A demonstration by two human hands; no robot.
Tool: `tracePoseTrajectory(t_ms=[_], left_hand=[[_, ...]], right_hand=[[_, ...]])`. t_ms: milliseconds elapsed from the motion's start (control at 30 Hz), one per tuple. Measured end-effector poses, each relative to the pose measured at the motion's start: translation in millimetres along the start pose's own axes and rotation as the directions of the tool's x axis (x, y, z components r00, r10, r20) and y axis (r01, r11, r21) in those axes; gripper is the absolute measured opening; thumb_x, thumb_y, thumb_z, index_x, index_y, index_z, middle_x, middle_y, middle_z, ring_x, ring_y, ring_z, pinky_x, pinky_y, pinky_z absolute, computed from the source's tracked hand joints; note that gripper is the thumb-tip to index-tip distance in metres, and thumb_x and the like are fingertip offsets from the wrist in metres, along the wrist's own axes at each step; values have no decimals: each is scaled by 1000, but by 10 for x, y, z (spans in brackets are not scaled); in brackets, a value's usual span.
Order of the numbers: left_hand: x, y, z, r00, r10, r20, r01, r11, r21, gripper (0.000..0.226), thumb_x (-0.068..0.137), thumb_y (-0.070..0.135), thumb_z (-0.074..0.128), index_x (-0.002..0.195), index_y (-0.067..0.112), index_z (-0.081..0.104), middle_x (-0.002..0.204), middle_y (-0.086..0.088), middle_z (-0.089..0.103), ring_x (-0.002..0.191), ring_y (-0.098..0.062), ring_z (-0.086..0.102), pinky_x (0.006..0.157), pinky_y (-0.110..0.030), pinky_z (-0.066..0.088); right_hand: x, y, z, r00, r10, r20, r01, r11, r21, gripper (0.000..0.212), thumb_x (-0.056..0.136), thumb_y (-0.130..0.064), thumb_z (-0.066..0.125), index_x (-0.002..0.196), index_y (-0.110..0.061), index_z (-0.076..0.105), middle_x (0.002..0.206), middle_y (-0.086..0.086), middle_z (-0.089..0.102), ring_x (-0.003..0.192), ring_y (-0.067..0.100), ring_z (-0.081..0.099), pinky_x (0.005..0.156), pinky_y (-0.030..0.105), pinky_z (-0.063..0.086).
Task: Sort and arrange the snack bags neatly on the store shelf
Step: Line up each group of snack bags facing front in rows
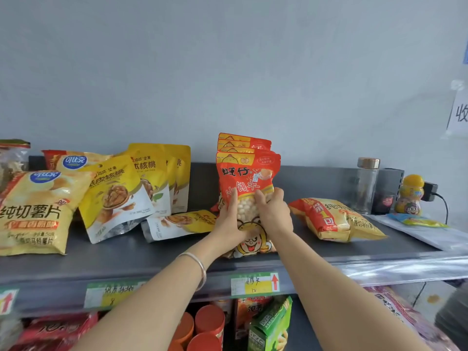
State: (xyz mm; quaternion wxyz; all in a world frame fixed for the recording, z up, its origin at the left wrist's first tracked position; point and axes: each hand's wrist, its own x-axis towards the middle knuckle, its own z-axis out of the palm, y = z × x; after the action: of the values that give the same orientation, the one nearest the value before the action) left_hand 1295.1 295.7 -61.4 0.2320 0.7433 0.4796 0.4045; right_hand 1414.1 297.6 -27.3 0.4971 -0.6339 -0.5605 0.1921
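Presently the left hand (pixel 229 219) and right hand (pixel 274 211) are clamping their grip on the upright red snack bag (pixel 247 178), which is standing near the shelf (pixel 152 257) front edge before matching bags (pixel 243 141) and, being soft, is probably risking toppling forward off that edge on release.

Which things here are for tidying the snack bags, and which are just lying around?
For the job: red snack bag, held by left hand and right hand; yellow walnut bags; chip bags.
Just lying about: glass bottle; yellow jar; black plug.

Head-worn view, facing the shelf (pixel 152 260) front-on — close, angled slightly downward
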Motion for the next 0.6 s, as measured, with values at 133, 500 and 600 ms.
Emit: tracePoseTrajectory(t_ms=[133, 500, 600], left_hand=[[-86, -52, -34, 996, 61, 59, -64, 997, 54, 110, 85, 42, 64, 140, 37, -31, 159, 4, -7, 145, -16, 5, 118, -41, 17], [-492, -332, -975, 984, 10, -181, 110, 760, 641, 56, 94, 38, 48, 145, 27, 28, 152, 0, 29, 142, -20, 21, 115, -44, 21], [-632, -558, -1183, 966, -126, -227, 254, 645, 721, 57, 92, 46, 47, 144, 34, 28, 154, -1, 24, 145, -25, 8, 115, -50, 9]], right_hand=[[-85, -60, 17, 997, 69, -38, -74, 988, -139, 56, 97, -54, 33, 144, -26, 25, 141, 10, 42, 128, 36, 41, 102, 52, 37], [-619, -479, 507, 736, -672, 81, 614, 612, -498, 36, 96, -20, 48, 132, -13, 53, 132, 10, 50, 119, 33, 49, 90, 39, 44], [-736, -564, 752, 840, -413, 353, 539, 715, -445, 30, 98, -20, 42, 125, -10, 49, 122, 12, 54, 106, 33, 58, 74, 35, 46]])
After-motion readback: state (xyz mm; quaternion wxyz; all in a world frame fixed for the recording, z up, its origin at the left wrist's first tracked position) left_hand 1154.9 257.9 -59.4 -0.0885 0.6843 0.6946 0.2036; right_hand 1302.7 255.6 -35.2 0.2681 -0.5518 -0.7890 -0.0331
